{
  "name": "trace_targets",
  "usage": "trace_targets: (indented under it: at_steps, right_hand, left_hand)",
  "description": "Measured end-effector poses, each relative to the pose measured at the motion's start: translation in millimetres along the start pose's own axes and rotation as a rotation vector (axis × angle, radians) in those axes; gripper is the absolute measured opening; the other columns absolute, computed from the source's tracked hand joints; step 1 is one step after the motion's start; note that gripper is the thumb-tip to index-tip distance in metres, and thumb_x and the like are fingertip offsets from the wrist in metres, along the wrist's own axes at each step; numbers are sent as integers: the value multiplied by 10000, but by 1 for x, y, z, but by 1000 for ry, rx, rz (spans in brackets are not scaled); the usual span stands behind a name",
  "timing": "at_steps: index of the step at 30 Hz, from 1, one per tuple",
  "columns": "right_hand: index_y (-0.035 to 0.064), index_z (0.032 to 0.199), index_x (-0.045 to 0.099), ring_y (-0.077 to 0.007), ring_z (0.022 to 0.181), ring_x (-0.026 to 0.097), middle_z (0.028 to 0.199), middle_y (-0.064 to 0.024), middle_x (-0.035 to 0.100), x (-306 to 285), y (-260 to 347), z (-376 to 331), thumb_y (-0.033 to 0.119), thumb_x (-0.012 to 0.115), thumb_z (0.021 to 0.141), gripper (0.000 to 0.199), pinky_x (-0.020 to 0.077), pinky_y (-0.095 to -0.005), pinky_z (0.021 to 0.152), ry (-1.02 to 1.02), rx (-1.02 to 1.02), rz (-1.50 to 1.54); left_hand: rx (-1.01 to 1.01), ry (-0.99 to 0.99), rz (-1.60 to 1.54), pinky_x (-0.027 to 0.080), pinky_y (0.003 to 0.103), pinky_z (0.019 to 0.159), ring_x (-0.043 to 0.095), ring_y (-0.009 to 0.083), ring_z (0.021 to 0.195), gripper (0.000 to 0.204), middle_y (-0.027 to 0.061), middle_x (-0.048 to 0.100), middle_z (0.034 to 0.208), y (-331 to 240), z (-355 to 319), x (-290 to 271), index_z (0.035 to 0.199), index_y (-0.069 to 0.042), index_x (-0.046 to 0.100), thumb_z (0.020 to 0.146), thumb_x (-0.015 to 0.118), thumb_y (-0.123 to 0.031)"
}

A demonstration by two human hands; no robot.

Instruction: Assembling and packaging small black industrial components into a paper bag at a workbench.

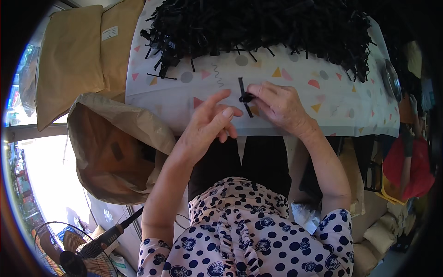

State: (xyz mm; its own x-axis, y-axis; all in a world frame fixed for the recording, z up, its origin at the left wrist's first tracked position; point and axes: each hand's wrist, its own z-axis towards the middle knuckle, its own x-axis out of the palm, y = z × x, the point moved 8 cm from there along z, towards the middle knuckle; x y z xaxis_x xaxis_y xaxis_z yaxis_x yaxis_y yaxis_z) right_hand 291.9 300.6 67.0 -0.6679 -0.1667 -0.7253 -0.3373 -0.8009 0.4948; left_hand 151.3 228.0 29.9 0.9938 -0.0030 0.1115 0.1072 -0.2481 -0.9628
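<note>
Between thumb and fingers, my right hand (282,105) pinches a small black strip-like part (241,86) with a knob at its middle; its exact kind cannot be made out. The part hangs over the near edge of the patterned tablecloth (170,99). Just left of it, my left hand (210,121) is held with fingers apart and nothing in them, not touching the part. A large heap of similar black pieces (258,27) covers the far side of the table, with loose ends poking toward me.
An open brown paper sack (115,152) stands left of the table, below flat brown packages (69,55). A fan (71,254) is at lower left. A round metal dish (392,81) sits at the table's right edge. Red and yellow items (406,166) lie farther right.
</note>
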Motion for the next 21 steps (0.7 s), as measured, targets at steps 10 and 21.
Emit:
trace_targets:
  at_steps: [10,21]
  right_hand:
    - [102,945,648,-109,593,594,703,9,559,-9,41,-37,92,690,723,226,489,-242,471,-15,-280,-97]
    - [-8,1026,524,-107,619,506,736,-60,554,31,17,-47,178,440,1002,206,426,-243,589,10,496,698]
  left_hand:
    - [-267,432,-488,501,169,554,653,131,711,451,121,629,947,28,3,52,1301,-26,452,933,591,-247]
    - [96,-5,36,508,211,627,611,104,704,344,49,575,862,12,3,23,1142,-77,418,861,573,47]
